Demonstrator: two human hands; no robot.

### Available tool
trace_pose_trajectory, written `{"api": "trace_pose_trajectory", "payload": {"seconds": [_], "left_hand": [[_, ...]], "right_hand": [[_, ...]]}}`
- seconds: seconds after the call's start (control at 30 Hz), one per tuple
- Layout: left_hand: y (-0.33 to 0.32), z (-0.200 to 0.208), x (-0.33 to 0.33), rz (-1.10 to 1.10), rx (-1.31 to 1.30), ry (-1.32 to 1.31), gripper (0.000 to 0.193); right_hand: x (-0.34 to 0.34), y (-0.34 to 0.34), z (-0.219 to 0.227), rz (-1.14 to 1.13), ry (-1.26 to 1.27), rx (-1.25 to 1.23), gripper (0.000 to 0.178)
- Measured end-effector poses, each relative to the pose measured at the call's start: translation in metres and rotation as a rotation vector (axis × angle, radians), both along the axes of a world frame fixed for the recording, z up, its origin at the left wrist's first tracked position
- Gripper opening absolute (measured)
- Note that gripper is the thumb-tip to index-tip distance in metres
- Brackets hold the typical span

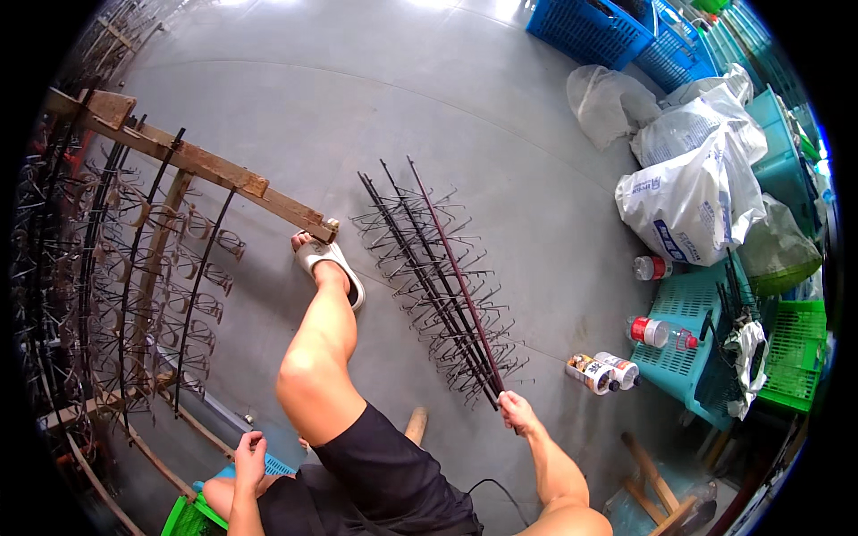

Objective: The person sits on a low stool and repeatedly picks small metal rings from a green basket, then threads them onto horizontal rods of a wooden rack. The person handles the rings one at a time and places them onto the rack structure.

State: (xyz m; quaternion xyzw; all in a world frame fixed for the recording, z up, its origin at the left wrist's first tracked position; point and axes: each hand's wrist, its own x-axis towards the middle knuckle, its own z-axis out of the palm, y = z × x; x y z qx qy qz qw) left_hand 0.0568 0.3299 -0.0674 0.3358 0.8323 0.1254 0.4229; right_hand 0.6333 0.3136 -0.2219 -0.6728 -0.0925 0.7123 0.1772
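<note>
My right hand [517, 413] is closed around the near ends of several long dark rods with thin wire hooks [438, 277]. The bundle slants away from me to the far left, and its far ends fan apart over the floor. No pieces show on these hooks. My left hand [250, 456] is raised near my left knee with its fingers curled together; whether anything is in them is hidden. Ahead of it on the left is a wooden rack [210, 168]. Similar hook rods [204, 295] hang from it, carrying what look like eyeglass frames.
At the right are white sacks [693, 201], a teal basket [670, 357], a green basket [795, 353] and bottles [590, 373]. Blue crates [594, 34] stand at the far right. My sandalled foot [335, 268] is by the rack's end. A wooden stool [657, 487] sits at the near right.
</note>
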Motion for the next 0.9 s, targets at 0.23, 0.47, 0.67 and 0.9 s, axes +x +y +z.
{"api": "trace_pose_trajectory", "payload": {"seconds": [0.23, 0.47, 0.67, 0.9], "left_hand": [[0.017, 0.002, -0.006, -0.025, 0.005, -0.135, 0.017], [0.022, 0.023, 0.004, 0.024, 0.119, -0.221, 0.014], [0.04, 0.04, 0.042, 0.008, 0.398, -0.212, 0.013], [0.167, 0.199, 0.133, -0.344, 1.027, -0.376, 0.039]], "right_hand": [[-0.026, 0.069, 0.022, 0.075, -0.56, 0.454, 0.032], [0.011, 0.063, 0.062, 0.104, -0.777, 0.629, 0.029], [0.021, 0.042, 0.149, -0.073, -1.089, 0.813, 0.022], [0.124, -0.036, 0.28, 0.117, -1.432, 0.931, 0.02]]}}
